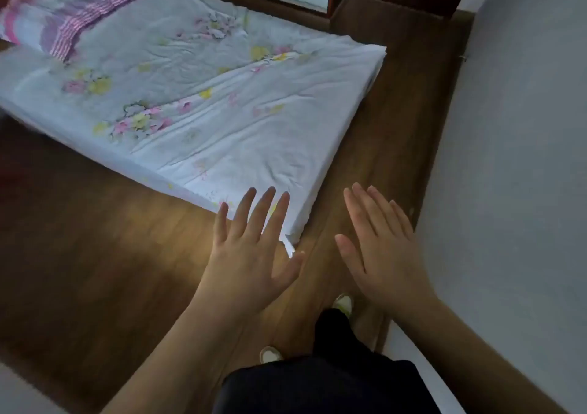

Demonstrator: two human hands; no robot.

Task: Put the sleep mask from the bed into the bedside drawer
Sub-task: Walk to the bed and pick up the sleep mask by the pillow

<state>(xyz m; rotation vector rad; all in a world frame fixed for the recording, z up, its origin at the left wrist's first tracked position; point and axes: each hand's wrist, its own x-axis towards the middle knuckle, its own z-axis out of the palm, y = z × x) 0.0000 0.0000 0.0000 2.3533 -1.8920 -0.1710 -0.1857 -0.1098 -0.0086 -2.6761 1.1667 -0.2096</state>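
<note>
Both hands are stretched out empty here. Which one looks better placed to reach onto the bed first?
The left hand, probably. Its fingers already overlap the near corner of the bed, while the right hand hangs over bare wooden floor beside the bed. No sleep mask shows on the sheet, so this is only a guess.

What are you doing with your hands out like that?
A person stands on the wooden floor at the corner of a bed with a flowered sheet. The left hand and right hand are both held out flat and open, holding nothing. No sleep mask or drawer shows in this view; a pillow lies at the bed's far end.
</note>
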